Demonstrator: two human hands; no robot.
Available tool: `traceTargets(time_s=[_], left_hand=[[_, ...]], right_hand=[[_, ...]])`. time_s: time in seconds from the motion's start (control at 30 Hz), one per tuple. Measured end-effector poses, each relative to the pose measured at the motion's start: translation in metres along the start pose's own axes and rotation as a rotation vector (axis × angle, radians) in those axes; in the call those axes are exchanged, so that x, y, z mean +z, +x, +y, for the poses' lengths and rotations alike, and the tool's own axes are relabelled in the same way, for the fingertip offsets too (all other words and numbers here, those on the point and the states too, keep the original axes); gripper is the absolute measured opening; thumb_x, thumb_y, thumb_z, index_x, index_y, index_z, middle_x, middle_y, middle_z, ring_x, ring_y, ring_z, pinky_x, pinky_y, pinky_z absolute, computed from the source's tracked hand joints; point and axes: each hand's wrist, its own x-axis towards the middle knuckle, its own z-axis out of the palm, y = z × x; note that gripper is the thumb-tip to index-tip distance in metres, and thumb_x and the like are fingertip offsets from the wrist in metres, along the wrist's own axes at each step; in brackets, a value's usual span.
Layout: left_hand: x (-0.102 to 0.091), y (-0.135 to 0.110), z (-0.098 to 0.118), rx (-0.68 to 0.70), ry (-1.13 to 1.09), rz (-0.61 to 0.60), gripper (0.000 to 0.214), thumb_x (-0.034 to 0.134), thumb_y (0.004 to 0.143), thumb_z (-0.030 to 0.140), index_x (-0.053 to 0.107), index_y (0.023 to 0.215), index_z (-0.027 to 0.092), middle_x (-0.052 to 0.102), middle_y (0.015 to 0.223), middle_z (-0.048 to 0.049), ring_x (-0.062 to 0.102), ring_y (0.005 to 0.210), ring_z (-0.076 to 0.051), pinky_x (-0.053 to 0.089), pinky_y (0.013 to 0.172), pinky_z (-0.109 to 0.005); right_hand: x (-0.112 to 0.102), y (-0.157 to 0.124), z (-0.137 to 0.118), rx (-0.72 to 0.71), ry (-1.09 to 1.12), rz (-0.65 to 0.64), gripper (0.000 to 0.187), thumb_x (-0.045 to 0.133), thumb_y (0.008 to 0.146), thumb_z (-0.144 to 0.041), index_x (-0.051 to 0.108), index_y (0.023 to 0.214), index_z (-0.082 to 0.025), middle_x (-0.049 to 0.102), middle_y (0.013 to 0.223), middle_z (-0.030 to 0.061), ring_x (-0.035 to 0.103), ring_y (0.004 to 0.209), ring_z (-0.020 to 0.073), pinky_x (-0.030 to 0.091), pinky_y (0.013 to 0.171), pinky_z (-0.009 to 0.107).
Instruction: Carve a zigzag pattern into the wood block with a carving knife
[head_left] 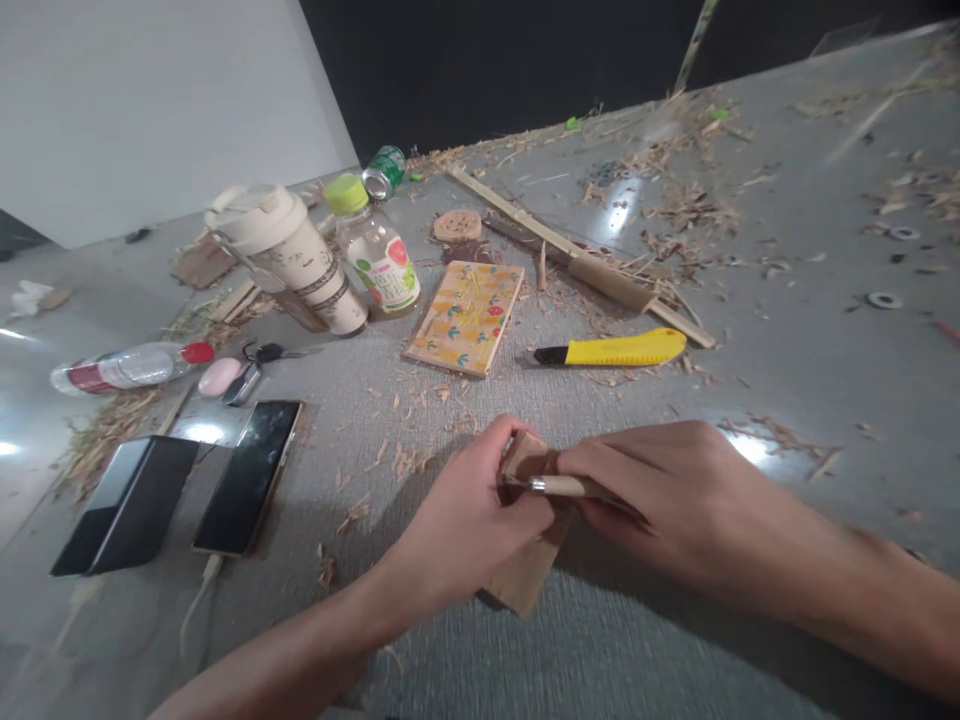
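A small brown wooden block (534,572) is gripped by my left hand (469,520), whose fingers wrap round its left side and cover much of it. My right hand (667,485) is closed on a carving tool (559,486) with a pale wooden handle and a shiny metal collar. Its thin tip points left and meets the upper part of the block, beside my left thumb. Beyond my hands lie a yellow utility knife (626,349) and a patterned notebook (466,318).
Wood shavings (405,462) are scattered over the grey table. At the left are a phone (247,480) on a cable, a dark folded device (127,505) and a lying bottle (127,368). A tumbler (300,255), a green-capped bottle (382,262), a can (385,172) and bamboo strips (517,213) stand or lie farther back.
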Motion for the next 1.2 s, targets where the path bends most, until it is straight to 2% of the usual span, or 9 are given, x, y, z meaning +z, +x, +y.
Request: traceTargets(time_s=[0.13, 0.2, 0.27, 0.5, 0.6, 0.7, 0.83, 1.03, 1.2], left_hand=[[-0.002, 0.000, -0.002, -0.039, -0.083, -0.043, 0.041, 0.073, 0.085, 0.014, 0.060, 0.122, 0.025, 0.064, 0.091, 0.0055, 0.059, 0.085, -0.018, 0.044, 0.074, -0.031], [-0.003, 0.000, -0.004, -0.037, -0.140, -0.088, 0.059, 0.076, 0.087, 0.012, 0.054, 0.139, 0.028, 0.064, 0.090, 0.0076, 0.058, 0.083, -0.017, 0.046, 0.074, -0.030], [-0.004, 0.000, -0.007, 0.001, -0.155, -0.124, 0.062, 0.077, 0.092, 0.014, 0.052, 0.147, 0.029, 0.062, 0.089, 0.0079, 0.057, 0.083, -0.017, 0.047, 0.074, -0.031], [-0.005, 0.002, -0.010, 0.064, -0.102, -0.135, 0.050, 0.078, 0.098, 0.017, 0.058, 0.142, 0.029, 0.058, 0.094, 0.0062, 0.054, 0.082, -0.015, 0.046, 0.075, -0.031], [-0.004, 0.002, -0.010, 0.034, -0.121, -0.145, 0.052, 0.084, 0.098, 0.024, 0.056, 0.142, 0.027, 0.060, 0.092, 0.0066, 0.055, 0.082, -0.016, 0.047, 0.075, -0.030], [-0.005, 0.004, -0.010, 0.046, -0.137, -0.172, 0.060, 0.086, 0.093, 0.019, 0.053, 0.143, 0.026, 0.061, 0.092, 0.0067, 0.057, 0.084, -0.016, 0.046, 0.075, -0.029], [-0.010, 0.007, -0.012, 0.084, -0.152, -0.291, 0.076, 0.084, 0.087, 0.012, 0.046, 0.151, 0.026, 0.063, 0.095, 0.0054, 0.059, 0.085, -0.016, 0.048, 0.076, -0.028], [-0.017, 0.011, -0.018, 0.137, -0.041, -0.406, 0.088, 0.091, 0.086, 0.018, 0.042, 0.159, 0.028, 0.067, 0.099, 0.0021, 0.064, 0.088, -0.019, 0.050, 0.076, -0.028], [-0.022, 0.013, -0.020, 0.173, 0.029, -0.485, 0.089, 0.089, 0.091, 0.023, 0.036, 0.163, 0.028, 0.063, 0.098, 0.0043, 0.062, 0.086, -0.018, 0.050, 0.077, -0.029]], right_hand=[[-0.004, 0.003, 0.006, -0.101, 0.002, -0.037, 0.024, 0.048, 0.123, -0.023, 0.059, 0.101, -0.025, 0.068, 0.079, -0.0041, 0.057, 0.062, 0.0140, 0.036, 0.061, 0.032], [-0.004, 0.003, 0.008, -0.094, 0.058, -0.066, 0.022, 0.048, 0.124, -0.026, 0.060, 0.105, -0.025, 0.072, 0.084, -0.0029, 0.060, 0.064, 0.0144, 0.037, 0.062, 0.032], [-0.004, 0.002, 0.011, -0.069, 0.110, -0.096, 0.019, 0.049, 0.123, -0.024, 0.063, 0.110, -0.024, 0.076, 0.088, -0.0024, 0.063, 0.065, 0.0144, 0.038, 0.063, 0.032], [-0.004, -0.002, 0.016, -0.017, 0.190, -0.108, 0.016, 0.053, 0.114, -0.014, 0.064, 0.109, -0.024, 0.075, 0.085, -0.0035, 0.063, 0.064, 0.0133, 0.038, 0.060, 0.030], [-0.005, -0.001, 0.015, -0.038, 0.223, -0.117, 0.015, 0.054, 0.114, -0.014, 0.064, 0.111, -0.025, 0.073, 0.086, -0.0040, 0.062, 0.065, 0.0126, 0.038, 0.062, 0.029], [-0.005, -0.001, 0.017, -0.086, 0.223, -0.130, 0.017, 0.052, 0.115, -0.013, 0.064, 0.109, -0.024, 0.072, 0.085, -0.0028, 0.060, 0.066, 0.0136, 0.034, 0.063, 0.032], [-0.008, -0.001, 0.020, -0.143, 0.211, -0.196, 0.021, 0.051, 0.117, -0.015, 0.062, 0.102, -0.024, 0.073, 0.086, -0.0019, 0.062, 0.069, 0.0142, 0.034, 0.066, 0.034], [-0.017, 0.002, 0.017, -0.204, 0.211, -0.331, 0.022, 0.048, 0.123, -0.019, 0.065, 0.110, -0.021, 0.076, 0.091, 0.0001, 0.064, 0.071, 0.0145, 0.039, 0.068, 0.034], [-0.024, 0.002, 0.009, -0.252, 0.176, -0.388, 0.031, 0.037, 0.120, -0.006, 0.063, 0.110, -0.019, 0.072, 0.091, -0.0001, 0.059, 0.069, 0.0149, 0.042, 0.066, 0.034]])
